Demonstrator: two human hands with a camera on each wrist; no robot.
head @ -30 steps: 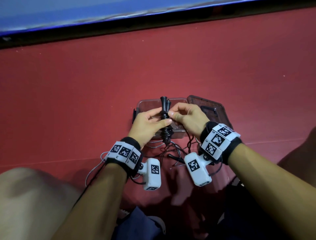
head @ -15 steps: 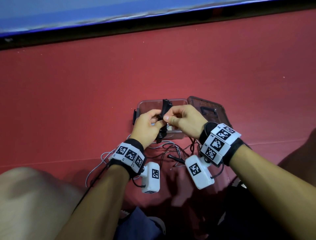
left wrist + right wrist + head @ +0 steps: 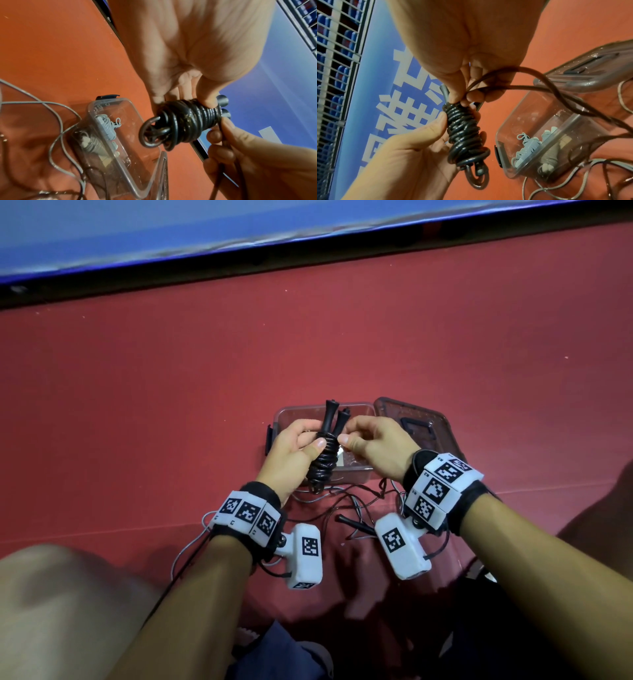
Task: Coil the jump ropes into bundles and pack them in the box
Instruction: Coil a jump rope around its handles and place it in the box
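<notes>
Centre frame, the left hand (image 3: pixel 291 450) grips the coiled black jump rope bundle (image 3: pixel 323 453) above the clear plastic box (image 3: pixel 356 470) on the red floor (image 3: pixel 171 405). The right hand (image 3: pixel 376 446) pinches the rope's loose strand beside the handles; grey rope bundles (image 3: pixel 527 146) sit inside.

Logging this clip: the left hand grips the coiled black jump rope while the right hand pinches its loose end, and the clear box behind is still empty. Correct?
Not quite. The clear box is not empty: the left wrist view shows a coiled grey jump rope inside. The left hand does grip the black jump rope, the right hand its loose end.
</notes>
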